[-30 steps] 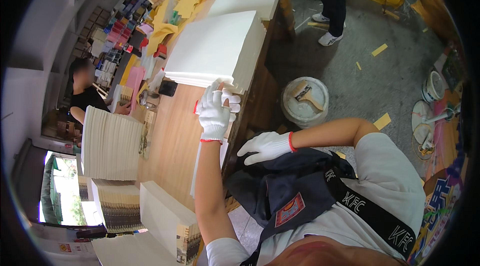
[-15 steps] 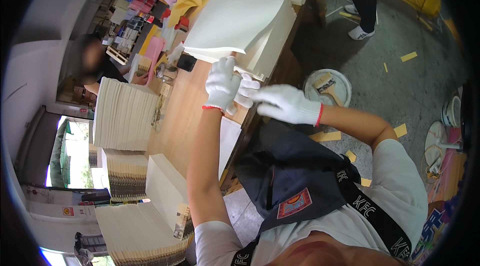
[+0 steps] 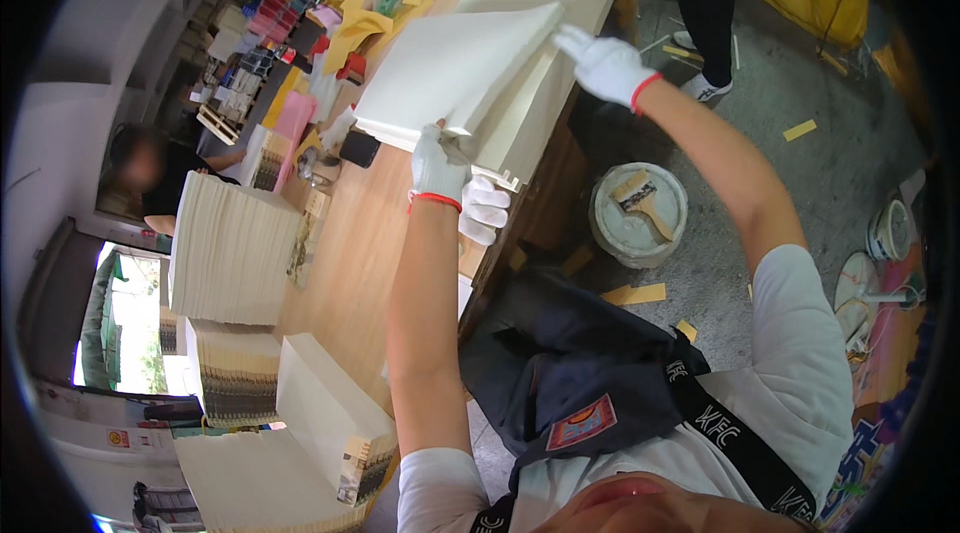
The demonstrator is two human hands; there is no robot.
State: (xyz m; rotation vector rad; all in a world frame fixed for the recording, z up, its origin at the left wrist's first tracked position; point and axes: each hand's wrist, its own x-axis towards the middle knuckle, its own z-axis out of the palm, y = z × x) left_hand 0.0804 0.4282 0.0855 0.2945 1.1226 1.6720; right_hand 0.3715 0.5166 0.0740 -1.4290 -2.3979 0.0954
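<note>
A large stack of white paper (image 3: 430, 58) lies on the wooden table, its upper sheets lifted and curled along the right side. My left hand (image 3: 440, 165), in a white knit glove with a red cuff, is closed on the near corner of the lifted paper sheets (image 3: 480, 98). My right hand (image 3: 607, 70), gloved the same way, reaches to the far right corner of these sheets with its fingers stretched out. Whether its fingertips touch the paper is hard to tell. Another white glove (image 3: 485, 210) lies beside my left hand at the table edge.
Tall stacks of folded sheets (image 3: 230, 253) stand on the left. A white bucket (image 3: 640, 233) with a brush (image 3: 643, 201) across it stands on the floor at right. One person (image 3: 185, 173) works at far left; another person's legs (image 3: 710, 13) show at upper right.
My right hand has moved from beside my left hand up to the far right corner of the sheets. My left hand stays at the near corner; the sheets' right edge now curls up more.
</note>
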